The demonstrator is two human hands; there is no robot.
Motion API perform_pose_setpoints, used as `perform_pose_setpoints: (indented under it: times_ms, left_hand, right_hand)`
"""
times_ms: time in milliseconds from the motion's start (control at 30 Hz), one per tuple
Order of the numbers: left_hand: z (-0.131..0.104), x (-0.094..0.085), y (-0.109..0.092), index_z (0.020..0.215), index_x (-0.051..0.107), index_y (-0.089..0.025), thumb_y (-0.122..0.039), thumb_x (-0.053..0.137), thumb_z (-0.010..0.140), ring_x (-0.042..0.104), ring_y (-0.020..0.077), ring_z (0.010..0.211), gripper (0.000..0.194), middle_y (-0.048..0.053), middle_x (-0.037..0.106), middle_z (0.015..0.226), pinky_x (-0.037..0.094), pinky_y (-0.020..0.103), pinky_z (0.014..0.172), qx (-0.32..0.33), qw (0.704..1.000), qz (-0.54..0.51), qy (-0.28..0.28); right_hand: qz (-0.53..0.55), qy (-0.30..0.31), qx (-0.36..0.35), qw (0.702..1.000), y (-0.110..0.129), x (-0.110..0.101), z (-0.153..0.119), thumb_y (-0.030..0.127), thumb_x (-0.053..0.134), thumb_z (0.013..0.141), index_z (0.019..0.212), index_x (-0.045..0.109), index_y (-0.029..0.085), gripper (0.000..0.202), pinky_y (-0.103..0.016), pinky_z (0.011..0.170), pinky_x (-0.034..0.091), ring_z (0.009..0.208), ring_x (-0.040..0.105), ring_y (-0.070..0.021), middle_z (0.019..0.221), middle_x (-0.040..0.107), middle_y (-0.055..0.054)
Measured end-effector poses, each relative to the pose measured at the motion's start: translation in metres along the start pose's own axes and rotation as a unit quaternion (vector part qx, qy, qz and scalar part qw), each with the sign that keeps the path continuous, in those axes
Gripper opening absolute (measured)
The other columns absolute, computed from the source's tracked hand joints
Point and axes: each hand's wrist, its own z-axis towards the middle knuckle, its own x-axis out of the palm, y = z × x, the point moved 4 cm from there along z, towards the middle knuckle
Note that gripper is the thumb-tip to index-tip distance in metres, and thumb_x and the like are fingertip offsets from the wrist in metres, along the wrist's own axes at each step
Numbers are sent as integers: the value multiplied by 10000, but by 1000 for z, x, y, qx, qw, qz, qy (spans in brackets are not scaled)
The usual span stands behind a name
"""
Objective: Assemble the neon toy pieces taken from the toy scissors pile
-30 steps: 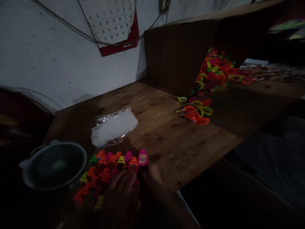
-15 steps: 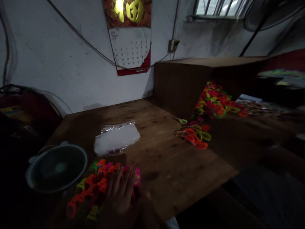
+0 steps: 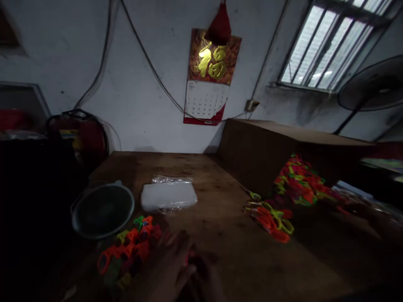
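My left hand [image 3: 166, 264] is low in the view, at the right end of a cluster of bright plastic pieces [image 3: 129, 247] in orange, green and yellow. Its fingers are bent. My right hand [image 3: 206, 272] meets it from the right, dark and blurred, its fingers curled in. A bit of pinkish red [image 3: 189, 255] shows between the two hands, too smeared to name. To the right lie several loose scissors [image 3: 272, 222] with orange and yellow handles, apart from both hands.
A round basket [image 3: 102, 212] stands at the left. Behind the cluster lies a white stack in clear plastic [image 3: 170, 195]. A cardboard box [image 3: 252, 155] on its side spills colourful pieces [image 3: 299, 180] at the right. A wall calendar [image 3: 206, 100] and a fan [image 3: 374, 84] are behind.
The camera has tilted up and turned left, so the scene sits lower and further right. My left hand's spread fingers have bent, and my right hand has come into clearer view beside it.
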Motion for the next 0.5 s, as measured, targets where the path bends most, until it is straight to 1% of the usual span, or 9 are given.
perform_pose_setpoints:
  times_ms: [67,133,167,233,300,367,400,467,500]
  left_hand:
    - [-17,-8,27,1277,505,-242,-419,467,887,558,270,1120,430,45,631,1217,436,475,917,-54,991,84,-85]
    - [-40,-6,56,1211,576,-219,-428,455,879,510,345,1169,410,85,613,1242,381,555,921,-139,968,155,-140]
    - [-50,-1,68,1182,602,-214,-437,469,863,505,354,1168,411,97,613,1240,373,552,919,-153,962,171,-145]
    - [-66,13,79,1141,626,-294,-450,489,844,540,302,1117,362,26,646,1194,370,499,930,-112,964,190,-149]
    - [-75,25,79,1161,613,-332,-511,491,826,553,260,1086,399,-13,653,1180,368,436,927,-49,960,222,-161]
    - [-79,27,71,1148,618,-356,-551,497,808,573,216,1009,410,-48,676,1120,370,373,894,19,948,251,-197]
    - [-80,25,66,1127,628,-363,-553,503,803,578,202,976,396,-60,686,1085,371,355,882,39,942,255,-216]
    - [-81,15,55,1132,622,-369,-511,513,816,574,191,1000,364,-63,680,1102,375,343,901,37,947,236,-214]
    - [-80,9,52,1183,598,-339,-514,507,819,553,213,1081,414,-34,652,1176,379,364,932,7,961,209,-181]
  right_hand:
    - [-45,-1,-15,999,5,-13,33,460,564,837,1038,624,161,365,-328,677,541,775,652,-224,922,692,-97]
    - [-111,-1,-44,993,13,-16,77,454,493,845,1130,578,156,421,-331,649,537,743,654,-230,948,692,-114]
    - [-146,3,-66,987,18,-11,100,431,463,852,1198,536,148,453,-344,683,538,783,656,-233,1014,679,-128]
    - [-231,40,-125,964,28,12,143,355,475,833,1314,455,135,529,-382,856,502,1005,616,-253,1206,608,-158]
    - [-318,89,-157,931,32,44,175,300,564,780,1364,425,138,621,-435,1035,368,1252,454,-286,1380,479,-168]
    - [-366,124,-147,911,30,71,194,253,647,722,1352,458,138,669,-518,1095,240,1340,332,-336,1428,416,-186]
    - [-369,133,-134,910,29,81,199,240,666,709,1333,483,136,659,-557,1094,204,1341,326,-355,1417,426,-199]
    - [-346,134,-115,922,27,89,197,241,662,721,1301,515,124,609,-585,1088,182,1320,362,-361,1371,480,-209]
    - [-325,128,-110,931,27,87,191,267,641,750,1313,500,124,598,-565,1090,199,1310,381,-344,1362,494,-197]
